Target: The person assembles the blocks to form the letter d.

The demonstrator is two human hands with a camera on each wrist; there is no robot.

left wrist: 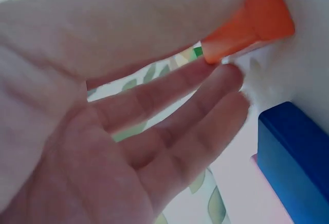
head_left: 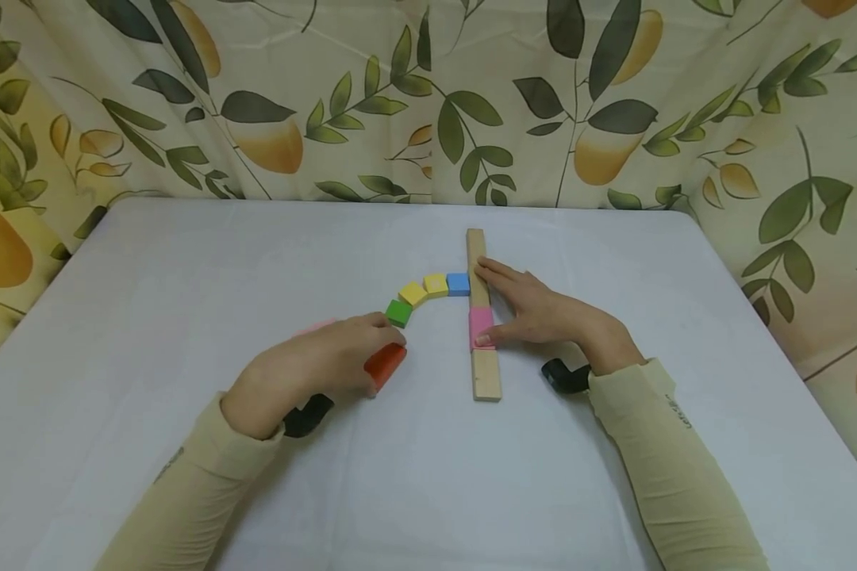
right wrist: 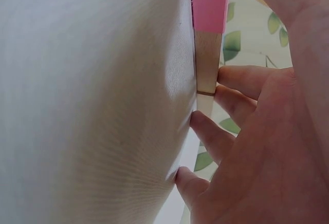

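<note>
In the head view my left hand (head_left: pixel 328 353) pinches an orange-red block (head_left: pixel 386 366) between thumb and fingers, close over the table. The left wrist view shows the same orange-red block (left wrist: pixel 252 23) at the fingertips, the other fingers loosely extended. My right hand (head_left: pixel 543 309) rests against a straight row of wooden blocks, thumb on the pink block (head_left: pixel 481 328) and fingertips at the plain wooden block (head_left: pixel 477 262) beyond it. From that row a curve of blocks runs left: blue (head_left: pixel 459 284), two yellow (head_left: pixel 424 290) and green (head_left: pixel 399 312), the green one just beyond my left fingers.
Another plain wooden block (head_left: pixel 486 375) forms the near end of the row. Pink shows behind the left hand, mostly hidden. A dark blue block (left wrist: pixel 295 157) lies near it in the left wrist view. A patterned curtain (head_left: pixel 428 103) hangs behind the white-covered table (head_left: pixel 428 492).
</note>
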